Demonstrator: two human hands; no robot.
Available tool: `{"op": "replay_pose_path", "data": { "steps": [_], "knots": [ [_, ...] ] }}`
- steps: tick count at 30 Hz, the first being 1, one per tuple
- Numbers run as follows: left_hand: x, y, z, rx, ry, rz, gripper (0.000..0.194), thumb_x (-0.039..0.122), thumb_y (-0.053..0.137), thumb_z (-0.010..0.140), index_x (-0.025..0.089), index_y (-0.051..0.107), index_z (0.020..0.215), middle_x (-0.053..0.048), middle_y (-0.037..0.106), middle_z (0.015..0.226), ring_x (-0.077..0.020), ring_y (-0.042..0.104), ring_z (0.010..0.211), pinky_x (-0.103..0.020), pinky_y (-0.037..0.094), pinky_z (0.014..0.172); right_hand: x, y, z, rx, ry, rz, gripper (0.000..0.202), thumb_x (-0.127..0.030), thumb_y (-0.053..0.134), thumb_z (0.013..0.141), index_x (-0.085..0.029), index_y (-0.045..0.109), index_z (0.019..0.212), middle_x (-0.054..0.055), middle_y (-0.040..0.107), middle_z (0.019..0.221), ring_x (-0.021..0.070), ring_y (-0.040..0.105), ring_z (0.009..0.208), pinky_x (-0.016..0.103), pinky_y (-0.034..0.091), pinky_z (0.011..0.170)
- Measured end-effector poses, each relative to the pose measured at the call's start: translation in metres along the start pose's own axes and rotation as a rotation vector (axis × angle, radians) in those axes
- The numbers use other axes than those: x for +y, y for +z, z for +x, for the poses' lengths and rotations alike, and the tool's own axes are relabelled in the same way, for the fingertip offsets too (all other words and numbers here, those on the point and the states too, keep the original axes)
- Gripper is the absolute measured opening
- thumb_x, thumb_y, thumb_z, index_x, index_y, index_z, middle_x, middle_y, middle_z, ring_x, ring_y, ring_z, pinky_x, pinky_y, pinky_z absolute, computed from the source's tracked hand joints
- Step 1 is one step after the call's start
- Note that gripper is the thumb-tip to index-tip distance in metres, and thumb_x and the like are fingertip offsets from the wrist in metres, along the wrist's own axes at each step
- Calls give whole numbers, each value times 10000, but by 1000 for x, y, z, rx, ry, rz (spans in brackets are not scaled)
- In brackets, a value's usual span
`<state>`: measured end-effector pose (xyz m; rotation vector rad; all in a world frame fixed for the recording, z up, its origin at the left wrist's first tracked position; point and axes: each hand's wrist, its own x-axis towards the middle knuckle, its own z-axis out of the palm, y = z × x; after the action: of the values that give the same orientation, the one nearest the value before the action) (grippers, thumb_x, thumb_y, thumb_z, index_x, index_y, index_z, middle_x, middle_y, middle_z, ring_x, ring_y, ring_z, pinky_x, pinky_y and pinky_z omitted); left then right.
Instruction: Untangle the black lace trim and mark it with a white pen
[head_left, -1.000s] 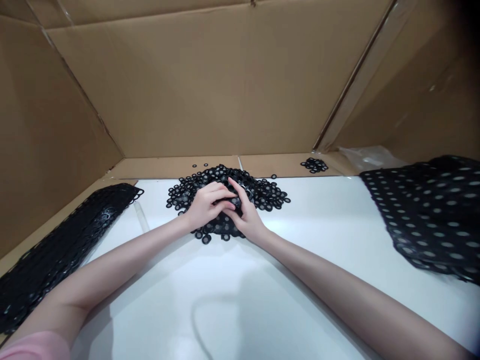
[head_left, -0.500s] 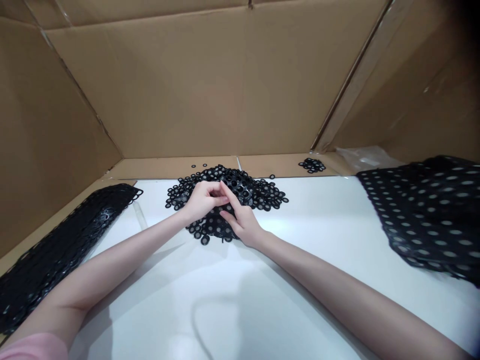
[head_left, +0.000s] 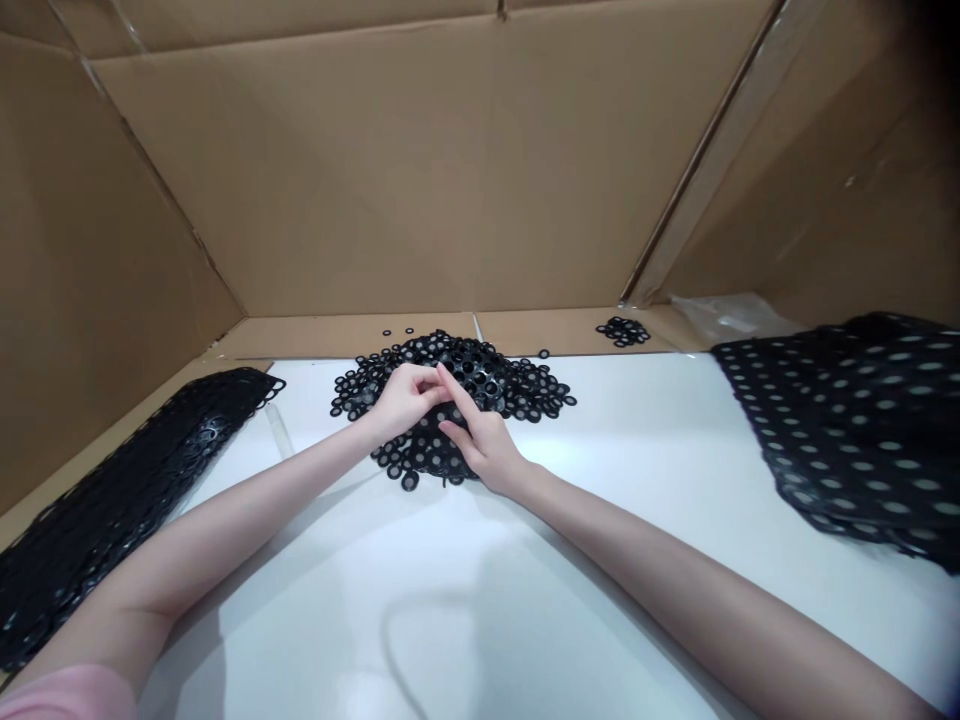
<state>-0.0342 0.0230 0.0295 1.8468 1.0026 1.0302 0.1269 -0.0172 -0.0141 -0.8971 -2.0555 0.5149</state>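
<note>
Over a heap of small black rings (head_left: 540, 392) my two hands meet, with fingertips touching or nearly so. Behind and below them is a black perforated sheet (head_left: 435, 455), its upper part curled and full of round holes. My left hand (head_left: 411, 398) is closed in a pinch at the sheet; the exact spot between its fingertips is hidden. On the near right side, my right hand (head_left: 486, 440) stretches its index finger up to the left fingertips. Its thumb stands apart, against or just in front of the sheet. The other right fingers are mostly hidden.
Black perforated sheets lie stacked (head_left: 142, 490) at the left. Another pile of sheets with round dots (head_left: 870, 430) lies at the right. A small ring cluster (head_left: 623, 331) and a clear plastic bag (head_left: 731, 317) rest by the cardboard wall (head_left: 360, 180). The table (head_left: 637, 480) is white.
My left fingers have shifted slightly, and the tip of my right index finger has moved a little to the left. The heap and the stacks look unchanged.
</note>
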Motion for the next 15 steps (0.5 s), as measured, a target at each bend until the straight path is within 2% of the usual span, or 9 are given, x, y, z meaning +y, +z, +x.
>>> {"op": "replay_pose_path", "data": {
  "steps": [3, 6, 8, 10, 12, 15],
  "knots": [
    [-2, -2, 4, 125, -13, -87, 201, 309, 672, 685, 123, 641, 617, -12, 627, 614, -124, 540, 587, -217, 433, 544, -1, 0, 1, -19, -10, -4, 595, -269, 373, 936, -231, 238, 1514, -25, 643, 645, 140, 438, 432, 270, 453, 545],
    [-4, -14, 13, 262, -46, -170, 193, 314, 690, 672, 124, 658, 672, -16, 632, 644, -109, 540, 573, -199, 427, 510, -3, -2, 0, -40, -6, 1, 610, -274, 369, 931, -237, 218, 1521, -7, 674, 717, 152, 484, 464, 287, 484, 582],
    [-6, -27, 21, 416, -39, -213, 223, 338, 700, 680, 126, 631, 668, -4, 601, 612, -88, 515, 530, -186, 405, 485, -3, -3, 0, -56, -10, 0, 607, -285, 368, 928, -238, 232, 1518, -11, 657, 691, 161, 505, 475, 297, 499, 604],
    [-8, -41, 27, 603, 31, -216, 253, 374, 694, 701, 134, 615, 689, 1, 592, 620, -80, 511, 525, -181, 405, 490, -3, -3, -1, -59, 2, 12, 611, -302, 363, 931, -228, 221, 1520, -24, 614, 624, 161, 497, 458, 294, 498, 588],
    [-14, -51, 30, 614, 109, -118, 245, 378, 666, 743, 136, 632, 741, -21, 635, 701, -101, 563, 598, -204, 456, 569, -2, -3, -1, -37, 44, 48, 624, -331, 364, 939, -220, 187, 1527, -33, 587, 595, 149, 465, 423, 285, 484, 545],
    [-24, -54, 27, 419, 157, 190, 182, 316, 629, 794, 141, 681, 793, -48, 670, 795, -149, 614, 719, -270, 493, 695, -1, -4, 0, 38, 127, 108, 623, -376, 393, 942, -241, 198, 1519, -8, 638, 712, 129, 445, 410, 295, 474, 508]
  ]
}}
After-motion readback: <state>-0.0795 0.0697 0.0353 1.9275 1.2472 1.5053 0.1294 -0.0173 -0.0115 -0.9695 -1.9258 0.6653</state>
